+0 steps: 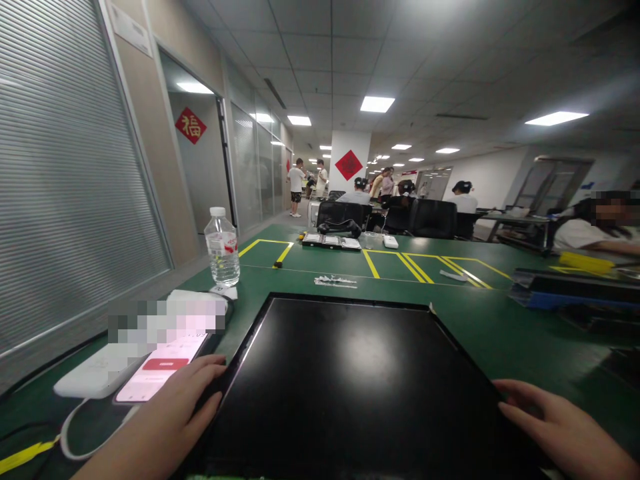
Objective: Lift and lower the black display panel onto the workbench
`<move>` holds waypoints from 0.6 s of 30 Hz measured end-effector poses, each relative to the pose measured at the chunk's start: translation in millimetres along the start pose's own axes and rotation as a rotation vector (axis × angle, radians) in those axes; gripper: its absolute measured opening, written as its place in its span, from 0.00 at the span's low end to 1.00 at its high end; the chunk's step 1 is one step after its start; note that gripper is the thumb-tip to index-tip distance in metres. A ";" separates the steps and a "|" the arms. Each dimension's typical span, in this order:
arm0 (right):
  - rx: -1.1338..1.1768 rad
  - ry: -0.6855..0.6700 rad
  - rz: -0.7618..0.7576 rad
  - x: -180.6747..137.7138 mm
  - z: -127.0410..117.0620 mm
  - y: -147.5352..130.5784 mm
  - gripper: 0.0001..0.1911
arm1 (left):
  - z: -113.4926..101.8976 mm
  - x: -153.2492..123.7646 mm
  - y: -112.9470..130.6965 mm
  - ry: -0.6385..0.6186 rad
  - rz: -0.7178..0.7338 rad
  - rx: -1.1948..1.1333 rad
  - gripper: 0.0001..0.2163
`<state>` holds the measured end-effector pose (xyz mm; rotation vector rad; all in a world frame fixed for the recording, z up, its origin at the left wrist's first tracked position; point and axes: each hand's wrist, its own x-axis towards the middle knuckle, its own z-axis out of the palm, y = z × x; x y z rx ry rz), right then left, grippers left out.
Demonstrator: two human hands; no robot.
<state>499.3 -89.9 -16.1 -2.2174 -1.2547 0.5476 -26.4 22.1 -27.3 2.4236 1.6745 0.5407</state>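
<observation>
A large black display panel (360,373) lies face up in front of me, its screen reflecting a ceiling light. My left hand (193,400) is at the panel's left edge, with thumb and fingers curved against the side. At the right edge, my right hand (537,413) grips the frame between thumb and fingers; the fingertips are partly hidden. Left of the panel, a lit phone (167,363) lies close to my left hand, beside a white power bank (90,370) with a white cable.
A water bottle (223,250) stands on the green table (295,277) at the back left. Yellow tape lines, scraps (334,281) and a black tray (331,241) are beyond the panel. Dark and blue strips (555,297) are stacked at right, near a seated person (590,233).
</observation>
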 end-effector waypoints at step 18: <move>-0.171 0.146 -0.163 3.0 4.2 10.5 0.24 | -17.4 7.0 24.7 -0.037 -0.320 -0.956 0.13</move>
